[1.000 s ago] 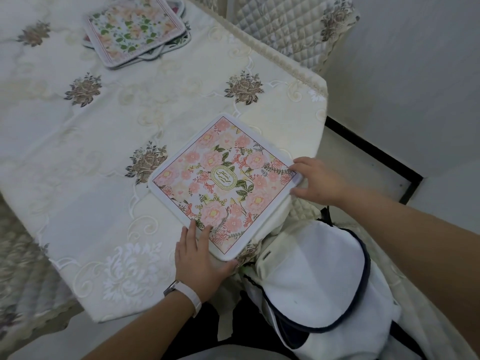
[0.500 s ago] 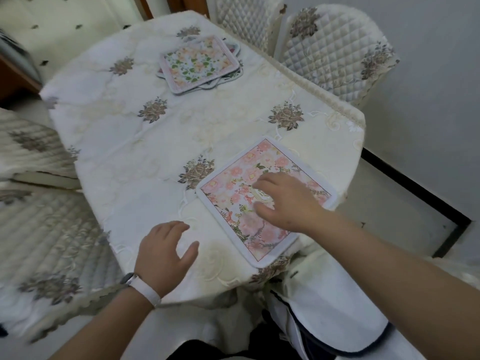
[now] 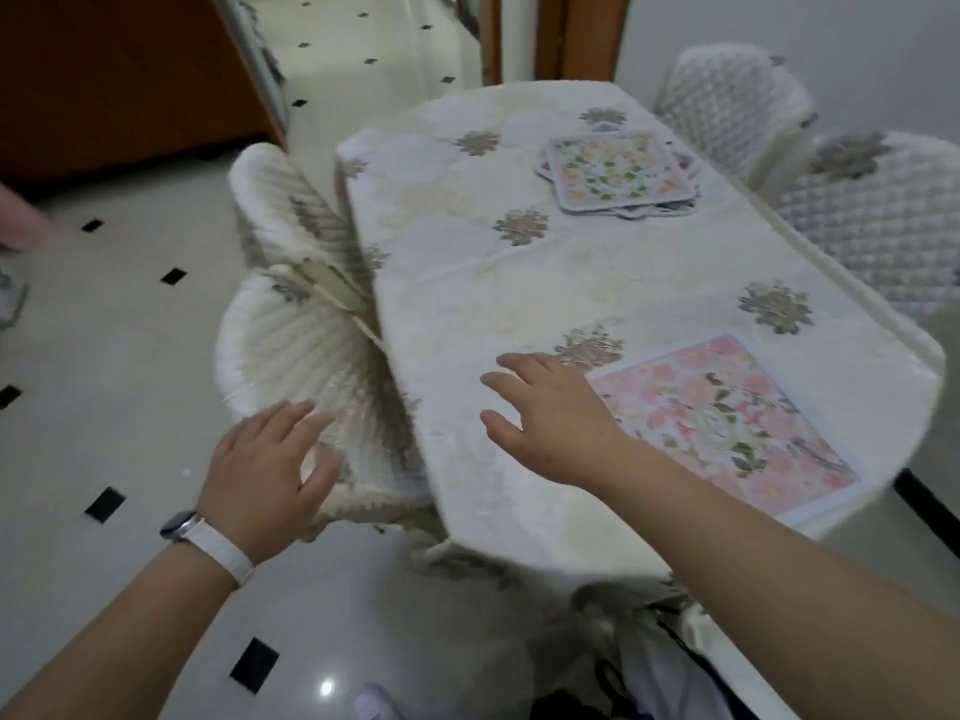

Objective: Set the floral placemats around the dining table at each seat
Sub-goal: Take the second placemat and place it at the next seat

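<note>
A pink floral placemat (image 3: pixel 727 423) lies flat at the near right end of the dining table (image 3: pixel 467 304), which is covered by a cream embroidered cloth. A stack of several floral placemats (image 3: pixel 618 171) sits near the table's far end. My right hand (image 3: pixel 545 413) hovers over the cloth just left of the pink placemat, fingers spread, holding nothing. My left hand (image 3: pixel 270 470), with a white watch strap on the wrist, is off the table's left edge above a chair, fingers relaxed and empty.
Two cream-covered chairs (image 3: pixel 291 314) are tucked in along the table's left side. Two quilted chairs (image 3: pixel 872 210) stand along the right side by the wall. White floor tiles (image 3: pixel 130 381) with black diamonds spread to the left. A wooden cabinet (image 3: pixel 119 70) stands at the back left.
My right hand came off the pink placemat and moved left over the cloth. My left hand left the table edge and moved off to the left. The view swung left, showing the floor and left chairs.
</note>
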A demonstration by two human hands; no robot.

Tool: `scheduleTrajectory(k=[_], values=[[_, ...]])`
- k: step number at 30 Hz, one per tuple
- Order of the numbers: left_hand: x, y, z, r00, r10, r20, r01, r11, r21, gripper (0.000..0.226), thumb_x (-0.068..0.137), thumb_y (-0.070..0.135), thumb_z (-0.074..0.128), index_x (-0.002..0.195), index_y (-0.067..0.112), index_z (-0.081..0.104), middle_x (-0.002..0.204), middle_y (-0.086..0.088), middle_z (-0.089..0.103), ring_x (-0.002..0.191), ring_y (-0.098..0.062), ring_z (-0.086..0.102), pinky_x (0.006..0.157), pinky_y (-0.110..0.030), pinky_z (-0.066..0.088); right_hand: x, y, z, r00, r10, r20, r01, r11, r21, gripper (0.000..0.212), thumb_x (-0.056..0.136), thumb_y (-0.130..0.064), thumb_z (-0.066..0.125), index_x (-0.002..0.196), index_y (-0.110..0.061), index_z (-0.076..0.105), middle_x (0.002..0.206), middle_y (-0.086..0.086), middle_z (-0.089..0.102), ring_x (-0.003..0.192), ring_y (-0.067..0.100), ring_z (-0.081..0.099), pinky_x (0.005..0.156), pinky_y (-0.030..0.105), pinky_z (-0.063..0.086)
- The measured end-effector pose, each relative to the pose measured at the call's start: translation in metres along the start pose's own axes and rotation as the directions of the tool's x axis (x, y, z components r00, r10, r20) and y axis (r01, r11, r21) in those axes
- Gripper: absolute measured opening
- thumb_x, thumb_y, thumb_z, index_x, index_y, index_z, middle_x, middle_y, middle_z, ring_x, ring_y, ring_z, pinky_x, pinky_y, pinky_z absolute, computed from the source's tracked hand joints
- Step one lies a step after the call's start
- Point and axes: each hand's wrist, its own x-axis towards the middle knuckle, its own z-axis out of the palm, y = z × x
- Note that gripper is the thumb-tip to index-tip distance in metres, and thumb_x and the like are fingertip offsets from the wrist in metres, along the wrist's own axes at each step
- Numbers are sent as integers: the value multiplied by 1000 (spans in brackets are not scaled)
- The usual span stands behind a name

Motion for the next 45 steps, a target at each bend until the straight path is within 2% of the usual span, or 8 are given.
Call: scheduleTrajectory(k=[9, 17, 23, 29, 35, 40, 45], values=[[-83, -203, -43, 984, -179, 13, 179, 983, -25, 69, 82, 61, 25, 133, 24, 54, 142, -2, 51, 134, -27, 39, 108, -48, 29, 83, -212, 50, 991, -132, 32, 133, 989, -61, 48, 92, -45, 48, 132, -20, 56, 139, 4, 52, 126, 26, 44, 103, 41, 38], [-145, -330, -78, 939, -343, -23, 344, 939, 17, 67, 83, 61, 26, 132, 24, 54, 139, -3, 53, 130, -28, 44, 103, -47, 34, 134, -313, 85, 972, -203, 118, 216, 969, -119, 49, 93, -47, 47, 135, -24, 52, 142, 0, 49, 127, 23, 42, 102, 41, 39], [-153, -387, -83, 897, -442, -25, 443, 897, 15, 62, 83, 57, 31, 125, 21, 60, 131, -4, 59, 121, -29, 51, 95, -48, 42, 187, -337, 96, 960, -248, 128, 262, 958, -114, 48, 93, -48, 47, 134, -23, 54, 138, -1, 52, 123, 22, 45, 100, 38, 40], [-95, -431, -89, 878, -477, -30, 478, 877, 51, 58, 84, 55, 34, 120, 21, 64, 126, -2, 62, 117, -27, 53, 92, -44, 42, 280, -347, 120, 961, -258, 102, 267, 961, -76, 45, 92, -42, 51, 131, -20, 57, 133, 0, 56, 119, 24, 48, 96, 39, 41], [20, -472, -102, 898, -440, -12, 440, 896, 65, 62, 84, 56, 31, 125, 21, 60, 132, -2, 59, 123, -25, 49, 98, -43, 40, 385, -338, 133, 968, -230, 102, 231, 973, 1, 43, 92, -43, 50, 126, -20, 59, 125, -2, 59, 112, 24, 49, 92, 40, 43], [101, -488, -102, 926, -377, -26, 378, 922, 86, 54, 86, 52, 37, 125, 22, 60, 130, -2, 60, 120, -24, 52, 94, -44, 42, 448, -320, 135, 976, -188, 111, 186, 982, 20, 44, 92, -44, 48, 129, -22, 57, 131, -2, 56, 119, 24, 48, 96, 40, 42], [156, -506, -97, 943, -328, 60, 321, 941, 104, 56, 86, 52, 37, 131, 23, 56, 137, -2, 54, 126, -23, 46, 104, -43, 37, 482, -302, 134, 989, -104, 107, 102, 995, 22, 45, 92, -47, 48, 128, -22, 57, 132, -3, 56, 120, 22, 48, 95, 38, 42]])
